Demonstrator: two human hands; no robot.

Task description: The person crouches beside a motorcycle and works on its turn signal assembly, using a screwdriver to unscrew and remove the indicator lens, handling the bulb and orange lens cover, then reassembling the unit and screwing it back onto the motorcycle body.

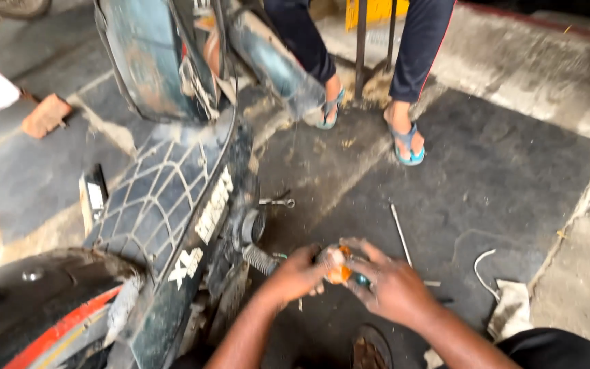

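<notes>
Hands: left hand [296,275] and right hand [390,287] grasp orange lamp [338,265] | axis unclear

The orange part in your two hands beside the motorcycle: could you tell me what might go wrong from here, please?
1. Both the left hand and right hand grip the small orange part above the bare floor; a slip could drop it.
2. A wrench and a thin rod lie loose nearby, easy to kick or step on.
3. Another person's sandalled foot stands near, so they might bump the motorcycle.
</notes>
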